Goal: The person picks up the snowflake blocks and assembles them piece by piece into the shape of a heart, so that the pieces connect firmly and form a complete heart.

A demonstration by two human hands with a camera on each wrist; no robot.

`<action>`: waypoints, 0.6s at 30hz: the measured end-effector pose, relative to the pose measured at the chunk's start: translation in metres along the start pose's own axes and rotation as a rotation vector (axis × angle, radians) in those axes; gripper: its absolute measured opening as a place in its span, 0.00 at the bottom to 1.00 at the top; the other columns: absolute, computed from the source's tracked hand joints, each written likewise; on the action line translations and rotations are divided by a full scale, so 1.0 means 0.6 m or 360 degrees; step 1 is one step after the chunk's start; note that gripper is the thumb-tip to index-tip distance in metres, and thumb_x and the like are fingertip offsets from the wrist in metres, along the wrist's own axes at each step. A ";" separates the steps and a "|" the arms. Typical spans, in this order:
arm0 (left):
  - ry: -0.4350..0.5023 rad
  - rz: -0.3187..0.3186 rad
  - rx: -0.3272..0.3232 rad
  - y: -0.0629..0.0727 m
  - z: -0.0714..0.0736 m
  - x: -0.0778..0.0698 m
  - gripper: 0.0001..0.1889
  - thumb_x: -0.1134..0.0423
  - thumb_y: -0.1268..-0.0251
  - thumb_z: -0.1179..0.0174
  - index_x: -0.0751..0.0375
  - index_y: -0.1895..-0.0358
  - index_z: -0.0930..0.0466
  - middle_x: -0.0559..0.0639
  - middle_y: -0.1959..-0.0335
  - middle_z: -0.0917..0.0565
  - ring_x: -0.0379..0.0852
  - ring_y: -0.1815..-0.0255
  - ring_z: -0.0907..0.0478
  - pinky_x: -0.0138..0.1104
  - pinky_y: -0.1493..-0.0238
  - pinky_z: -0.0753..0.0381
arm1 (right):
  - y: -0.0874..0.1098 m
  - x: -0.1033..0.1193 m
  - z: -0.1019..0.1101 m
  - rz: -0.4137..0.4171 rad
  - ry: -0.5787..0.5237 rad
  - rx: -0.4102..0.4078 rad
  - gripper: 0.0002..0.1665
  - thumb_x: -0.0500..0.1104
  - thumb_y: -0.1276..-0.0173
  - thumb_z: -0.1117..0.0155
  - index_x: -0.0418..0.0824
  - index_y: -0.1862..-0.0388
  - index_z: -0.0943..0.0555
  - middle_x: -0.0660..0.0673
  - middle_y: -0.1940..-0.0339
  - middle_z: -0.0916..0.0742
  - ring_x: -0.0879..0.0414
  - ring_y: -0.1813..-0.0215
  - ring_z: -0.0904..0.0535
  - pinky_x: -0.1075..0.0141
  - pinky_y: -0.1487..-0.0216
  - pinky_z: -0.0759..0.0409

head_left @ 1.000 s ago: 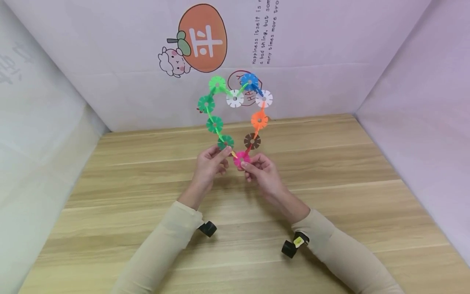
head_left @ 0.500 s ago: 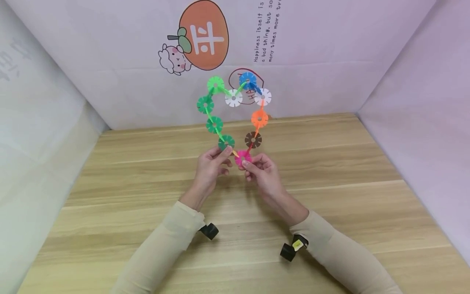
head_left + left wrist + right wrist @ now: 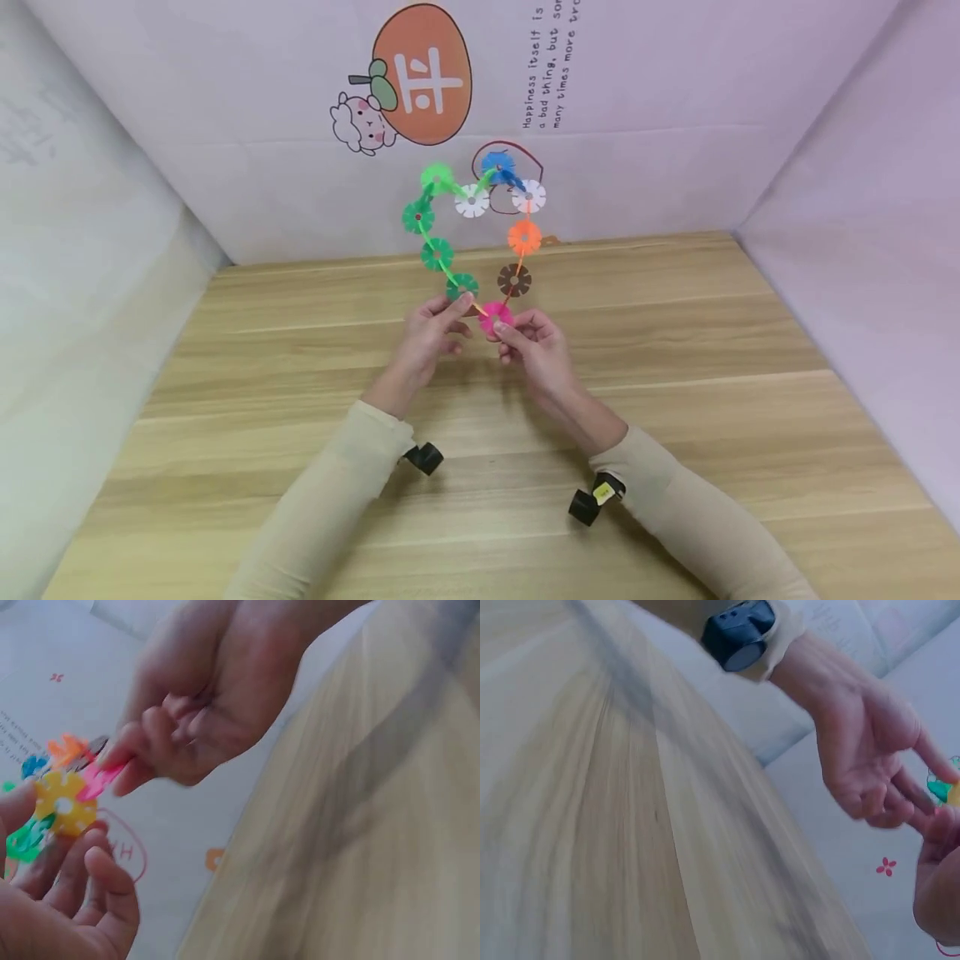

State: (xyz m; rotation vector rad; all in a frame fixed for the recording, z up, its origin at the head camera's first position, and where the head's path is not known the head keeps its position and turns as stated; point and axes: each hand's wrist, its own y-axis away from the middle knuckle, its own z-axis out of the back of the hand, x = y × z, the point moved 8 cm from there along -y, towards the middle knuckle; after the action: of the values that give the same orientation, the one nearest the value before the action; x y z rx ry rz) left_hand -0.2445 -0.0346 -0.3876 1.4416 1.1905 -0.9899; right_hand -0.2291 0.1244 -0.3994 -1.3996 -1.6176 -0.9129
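Observation:
A heart-shaped loop of slotted plastic snowflake discs is held up above the table by both hands. My left hand (image 3: pixel 429 333) pinches the loop at its lower left, thumb by the lowest green disc (image 3: pixel 462 287). In the left wrist view that hand's thumb and fingers meet a yellow disc (image 3: pixel 66 802). My right hand (image 3: pixel 542 350) pinches the pink disc (image 3: pixel 495 317) at the bottom point. Up the right side come a brown disc (image 3: pixel 514 281), an orange disc (image 3: pixel 524 237) and a white disc (image 3: pixel 529 196). The top bears a blue disc (image 3: pixel 497 165) and a light green disc (image 3: pixel 437 178).
The wooden table (image 3: pixel 480 533) stretches beneath both forearms. White printed cloth (image 3: pixel 637 75) forms the back wall, with more white cloth at both sides. A black wrist camera (image 3: pixel 587 506) sits at the right cuff, another black camera (image 3: pixel 427 458) at the left.
The loop's right side and top have shifted slightly left, so the heart leans a little more. Both hands keep their pinch and have barely moved.

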 end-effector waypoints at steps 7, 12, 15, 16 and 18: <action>-0.0179 -0.0096 0.0091 -0.001 0.015 -0.028 0.09 0.59 0.31 0.34 0.60 0.55 0.13 0.48 0.66 0.15 0.43 0.68 0.21 0.31 0.75 0.24 | -0.004 0.004 -0.015 -0.0084 0.0279 0.0293 0.06 0.28 0.32 0.35 0.30 0.61 0.24 0.38 0.67 0.11 0.55 0.73 0.17 0.66 0.68 0.16; -0.0141 -0.0097 0.0114 0.001 0.009 -0.025 0.08 0.60 0.31 0.34 0.59 0.56 0.13 0.51 0.64 0.15 0.44 0.67 0.19 0.32 0.74 0.22 | -0.001 0.004 -0.013 -0.0100 0.0304 0.0273 0.05 0.27 0.31 0.37 0.28 0.62 0.26 0.37 0.67 0.11 0.52 0.69 0.14 0.64 0.64 0.14; -0.0097 -0.0071 0.0114 0.001 0.000 -0.016 0.09 0.60 0.31 0.34 0.59 0.54 0.14 0.49 0.63 0.15 0.43 0.67 0.19 0.31 0.74 0.21 | 0.002 -0.001 -0.006 -0.0106 0.0220 0.0182 0.05 0.27 0.29 0.38 0.30 0.64 0.26 0.40 0.68 0.11 0.53 0.68 0.14 0.66 0.64 0.15; -0.0083 -0.0059 0.0113 0.002 -0.003 -0.014 0.09 0.60 0.31 0.34 0.59 0.53 0.15 0.48 0.63 0.14 0.43 0.68 0.18 0.31 0.75 0.21 | 0.004 -0.003 -0.004 -0.0116 0.0184 0.0146 0.06 0.27 0.29 0.38 0.32 0.64 0.26 0.41 0.68 0.11 0.54 0.68 0.14 0.66 0.64 0.15; -0.0050 -0.0028 0.0114 0.003 -0.007 -0.008 0.10 0.59 0.31 0.34 0.60 0.52 0.16 0.48 0.63 0.13 0.43 0.68 0.18 0.31 0.75 0.20 | 0.005 -0.003 0.000 -0.0121 0.0106 0.0075 0.07 0.27 0.29 0.39 0.34 0.65 0.26 0.43 0.70 0.11 0.56 0.69 0.14 0.68 0.65 0.15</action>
State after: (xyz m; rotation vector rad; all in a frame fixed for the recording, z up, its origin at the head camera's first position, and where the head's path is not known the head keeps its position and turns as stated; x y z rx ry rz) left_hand -0.2438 -0.0313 -0.3821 1.4685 1.1567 -1.0734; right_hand -0.2261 0.1237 -0.4011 -1.2705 -1.6409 -0.9495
